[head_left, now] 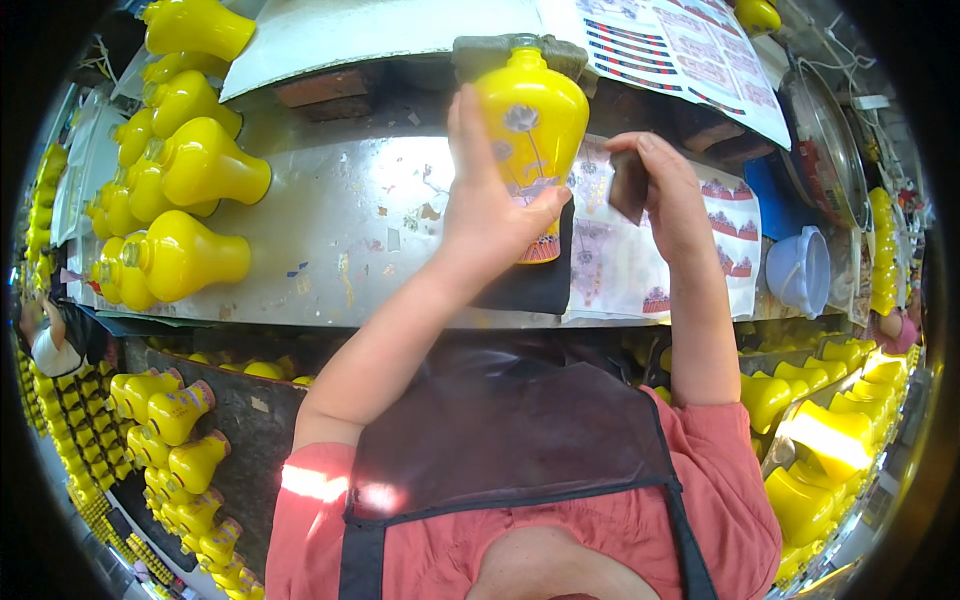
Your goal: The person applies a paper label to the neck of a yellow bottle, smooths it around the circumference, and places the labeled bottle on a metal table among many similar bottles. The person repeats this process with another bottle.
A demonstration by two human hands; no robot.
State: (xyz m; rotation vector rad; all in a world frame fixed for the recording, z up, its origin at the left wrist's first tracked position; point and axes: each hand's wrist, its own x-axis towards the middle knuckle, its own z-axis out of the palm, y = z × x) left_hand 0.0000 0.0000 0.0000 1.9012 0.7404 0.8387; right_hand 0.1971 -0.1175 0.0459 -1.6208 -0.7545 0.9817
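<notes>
A glossy yellow vase (548,108) lies on its side on the bench, neck pointing away from me. It bears a grey flower decal and a patterned band around its foot. My left hand (490,205) is wrapped over its left side, with the thumb across the lower body. The vase's neck rests at a grey pad (480,58), and a black cloth (510,290) shows under its foot. To the right of the vase and apart from it, my right hand (672,190) pinches a flat, dark brown scraper-like piece (628,186) between thumb and fingers.
Several plain yellow vases (205,160) crowd the bench's left side. Decal sheets (735,215) lie on the right, with more on a raised white board (350,40) behind. A pale blue bucket (798,270) stands at the right edge. Decorated vases (195,465) fill the lower left.
</notes>
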